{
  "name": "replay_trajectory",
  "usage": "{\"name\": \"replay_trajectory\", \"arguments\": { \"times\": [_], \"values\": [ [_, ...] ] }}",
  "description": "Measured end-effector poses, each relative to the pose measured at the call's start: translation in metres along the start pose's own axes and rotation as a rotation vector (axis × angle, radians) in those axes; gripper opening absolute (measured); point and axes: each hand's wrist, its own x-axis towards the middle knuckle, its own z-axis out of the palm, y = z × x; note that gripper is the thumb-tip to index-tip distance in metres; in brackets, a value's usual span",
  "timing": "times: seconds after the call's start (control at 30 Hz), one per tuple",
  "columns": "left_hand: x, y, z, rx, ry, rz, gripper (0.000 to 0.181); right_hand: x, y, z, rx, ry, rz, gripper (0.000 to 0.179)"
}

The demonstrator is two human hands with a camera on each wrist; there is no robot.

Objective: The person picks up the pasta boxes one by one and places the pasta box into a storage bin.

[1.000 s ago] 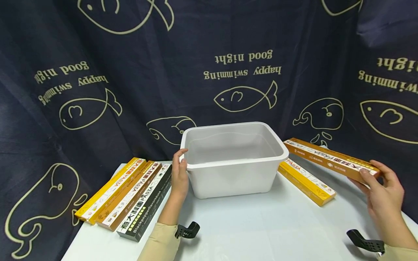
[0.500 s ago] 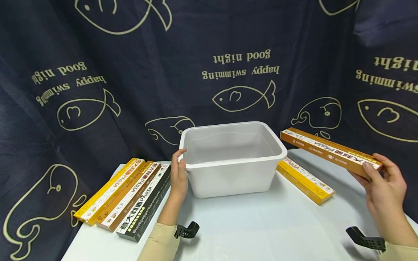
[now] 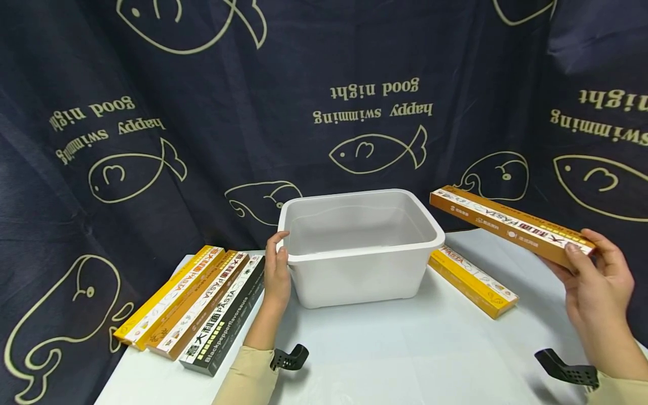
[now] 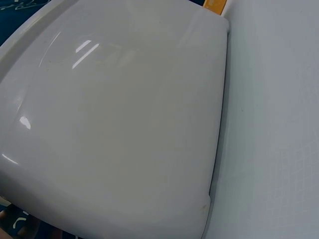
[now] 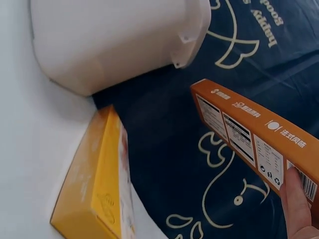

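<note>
My right hand (image 3: 599, 287) grips the near end of an orange-brown pasta box (image 3: 511, 222), which is held in the air, tilted, right of the bin. In the right wrist view the box's (image 5: 249, 132) printed underside shows, with a finger (image 5: 296, 204) against it. My left hand (image 3: 278, 273) holds the left rim of a light grey plastic bin (image 3: 359, 278), thumb and fingers at the edge. No contents show in the visible part of the bin. Below the raised box, a yellow pasta box (image 3: 476, 284) lies on the table, right of the bin.
Left of the bin lie a yellow pasta box (image 3: 169, 298), an orange-brown one (image 3: 199, 306) and a black one (image 3: 225, 315), side by side on the white table (image 3: 395, 354). A dark blue curtain (image 3: 283, 112) with fish drawings hangs behind.
My right hand has lifted the orange-brown pasta box higher, its far end rising and shifting slightly left. The left hand and the bin have stayed in place.
</note>
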Motion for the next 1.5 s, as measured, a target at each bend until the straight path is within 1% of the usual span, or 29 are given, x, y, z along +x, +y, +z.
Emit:
{"name": "replay_trajectory", "arguments": {
  "times": [0.23,0.3,0.37,0.47,0.6,0.9,1.0,1.17,1.33,1.5],
  "values": [
    [0.000,0.000,0.001,-0.001,-0.002,0.008,0.047,-0.004,-0.002,0.012,-0.038,-0.011,-0.006,0.047],
    [0.000,0.000,0.001,0.000,-0.002,0.011,0.047,-0.005,-0.003,0.015,-0.027,-0.023,-0.003,0.047],
    [0.000,0.000,0.001,-0.002,0.001,0.014,0.047,-0.006,-0.003,0.017,-0.013,-0.050,0.003,0.046],
    [0.000,0.000,0.001,0.000,0.003,0.013,0.047,-0.008,-0.001,0.022,0.053,-0.097,0.015,0.046],
    [0.000,-0.001,0.000,-0.008,0.000,0.010,0.047,-0.009,0.001,0.028,0.114,-0.145,0.024,0.046],
    [-0.001,0.000,0.000,-0.020,0.001,-0.002,0.047,-0.013,0.004,0.037,0.126,-0.236,0.034,0.045],
    [-0.001,0.000,0.000,-0.016,-0.001,-0.002,0.047,-0.014,0.005,0.040,0.134,-0.268,0.068,0.045],
    [-0.001,0.001,0.000,-0.011,-0.004,0.003,0.047,-0.017,0.006,0.047,0.097,-0.299,0.123,0.045],
    [-0.001,0.001,0.000,-0.012,-0.005,0.008,0.047,-0.018,0.009,0.057,0.029,-0.319,0.129,0.046],
    [-0.001,0.001,0.000,-0.005,-0.003,0.005,0.048,-0.018,0.011,0.065,-0.011,-0.349,0.122,0.045]
  ]
}}
